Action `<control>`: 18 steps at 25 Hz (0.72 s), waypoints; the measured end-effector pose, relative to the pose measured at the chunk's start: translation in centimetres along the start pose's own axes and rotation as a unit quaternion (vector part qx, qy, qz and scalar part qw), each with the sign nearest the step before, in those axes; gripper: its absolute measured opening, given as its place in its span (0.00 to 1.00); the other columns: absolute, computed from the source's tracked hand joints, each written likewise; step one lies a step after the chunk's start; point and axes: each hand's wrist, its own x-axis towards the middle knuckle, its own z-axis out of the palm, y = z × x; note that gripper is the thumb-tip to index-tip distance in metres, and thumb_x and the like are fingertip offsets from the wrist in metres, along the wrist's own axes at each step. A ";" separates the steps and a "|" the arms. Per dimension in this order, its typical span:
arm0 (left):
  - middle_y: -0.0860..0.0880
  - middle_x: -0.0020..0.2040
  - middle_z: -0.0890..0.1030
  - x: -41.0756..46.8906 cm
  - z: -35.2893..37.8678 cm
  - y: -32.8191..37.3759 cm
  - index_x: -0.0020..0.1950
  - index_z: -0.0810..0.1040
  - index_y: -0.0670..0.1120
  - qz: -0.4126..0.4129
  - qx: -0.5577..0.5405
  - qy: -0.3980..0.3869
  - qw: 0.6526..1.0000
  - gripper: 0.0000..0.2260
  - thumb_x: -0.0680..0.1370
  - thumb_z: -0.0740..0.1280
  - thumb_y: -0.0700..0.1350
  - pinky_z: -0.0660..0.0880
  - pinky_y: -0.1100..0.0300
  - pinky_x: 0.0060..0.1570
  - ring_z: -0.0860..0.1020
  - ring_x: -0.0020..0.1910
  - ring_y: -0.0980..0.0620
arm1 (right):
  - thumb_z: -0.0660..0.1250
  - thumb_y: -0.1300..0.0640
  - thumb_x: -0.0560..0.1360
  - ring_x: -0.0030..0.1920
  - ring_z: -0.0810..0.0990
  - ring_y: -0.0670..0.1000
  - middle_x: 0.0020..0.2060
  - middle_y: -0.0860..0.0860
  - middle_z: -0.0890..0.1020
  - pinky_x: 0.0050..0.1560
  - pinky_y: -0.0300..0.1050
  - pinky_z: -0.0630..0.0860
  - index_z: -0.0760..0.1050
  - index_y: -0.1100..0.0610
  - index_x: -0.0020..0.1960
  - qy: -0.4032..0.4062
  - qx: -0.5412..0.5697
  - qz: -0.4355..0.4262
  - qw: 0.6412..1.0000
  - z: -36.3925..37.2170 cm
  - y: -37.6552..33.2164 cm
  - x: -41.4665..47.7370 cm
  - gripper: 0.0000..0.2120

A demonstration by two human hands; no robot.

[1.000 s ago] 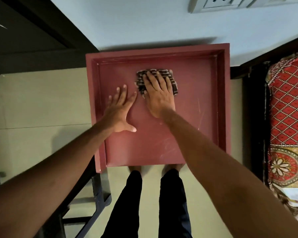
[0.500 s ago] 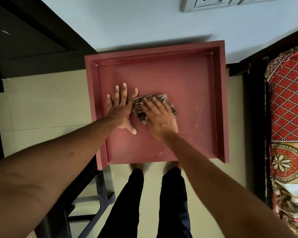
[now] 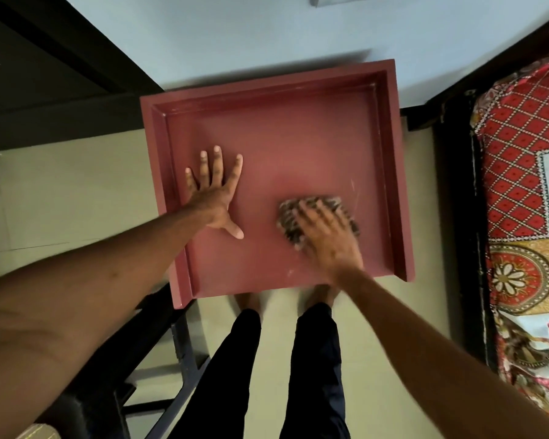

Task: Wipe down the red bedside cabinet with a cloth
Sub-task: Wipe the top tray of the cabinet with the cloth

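Red bedside cabinet (image 3: 282,131) from above, raised rim on three sides. Cloth (image 3: 286,220) bunched on the near-right of its top, long axis roughly left–right, near the right rim. Right hand (image 3: 328,240) presses it, fingers (image 3: 311,213) extended, blurred. Left hand (image 3: 214,194) splayed flat at left, holding nothing, well apart. Bare top lies far and left of the cloth; likely next sweep.

Both arms are being stretched forward. The left hand (image 3: 214,198) is being held flat, fingers spread; the right hand (image 3: 327,240), blurred, is being pressed palm-down, further right.
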 end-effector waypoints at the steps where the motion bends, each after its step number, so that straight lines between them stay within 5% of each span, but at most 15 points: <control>1: 0.43 0.67 0.14 0.0 -0.1 0.1 0.70 0.18 0.57 0.003 -0.001 -0.003 1.000 0.75 0.54 0.81 0.66 0.33 0.29 0.70 0.19 0.68 0.38 | 0.51 0.45 0.81 0.79 0.57 0.54 0.79 0.48 0.60 0.78 0.58 0.52 0.58 0.48 0.79 0.016 0.006 0.062 0.998 -0.5 2.1 0.8 0.27; 5: 0.43 0.71 0.18 -0.5 0.7 -0.1 0.72 0.20 0.59 0.009 0.009 0.026 1.000 0.75 0.52 0.81 0.67 0.36 0.32 0.72 0.22 0.72 0.37 | 0.57 0.49 0.79 0.78 0.57 0.57 0.78 0.50 0.62 0.77 0.59 0.52 0.61 0.50 0.78 0.129 0.071 0.317 0.937 -1.9 0.3 7.6 0.27; 6: 0.44 0.73 0.20 -0.6 0.8 -0.3 0.73 0.22 0.59 0.015 0.001 0.041 0.999 0.74 0.52 0.81 0.67 0.37 0.32 0.72 0.24 0.73 0.38 | 0.60 0.50 0.77 0.77 0.59 0.57 0.77 0.51 0.65 0.77 0.59 0.54 0.64 0.50 0.77 0.129 0.083 0.308 0.939 -0.9 -2.6 7.4 0.28; 8: 0.43 0.75 0.23 -1.0 1.4 -0.6 0.75 0.25 0.59 0.027 -0.010 0.063 0.998 0.73 0.52 0.81 0.66 0.39 0.33 0.74 0.26 0.75 0.38 | 0.62 0.49 0.76 0.77 0.60 0.56 0.76 0.49 0.67 0.77 0.58 0.55 0.66 0.50 0.76 0.061 0.069 0.145 0.985 2.2 -8.2 2.9 0.28; 11: 0.42 0.73 0.21 -1.9 3.2 -0.1 0.74 0.24 0.58 0.034 0.000 0.040 0.999 0.75 0.51 0.81 0.66 0.37 0.31 0.73 0.24 0.73 0.37 | 0.58 0.48 0.78 0.78 0.59 0.52 0.78 0.46 0.63 0.77 0.58 0.57 0.61 0.46 0.78 0.006 0.029 0.013 0.999 3.3 -6.2 -4.6 0.28; 15: 0.41 0.70 0.18 -2.8 5.4 1.9 0.71 0.19 0.57 0.032 0.034 0.021 0.999 0.77 0.50 0.81 0.67 0.38 0.27 0.70 0.22 0.71 0.35 | 0.56 0.51 0.79 0.79 0.57 0.56 0.79 0.48 0.61 0.78 0.60 0.54 0.60 0.48 0.78 0.079 0.048 0.217 0.972 -0.4 2.7 -0.1 0.27; 18: 0.41 0.69 0.17 -2.8 5.4 2.0 0.70 0.18 0.57 0.026 0.039 0.014 0.999 0.77 0.50 0.81 0.67 0.38 0.26 0.69 0.21 0.70 0.34 | 0.56 0.50 0.79 0.79 0.56 0.57 0.79 0.49 0.60 0.78 0.58 0.50 0.59 0.48 0.79 0.113 0.084 0.342 0.929 -0.9 -1.2 4.5 0.28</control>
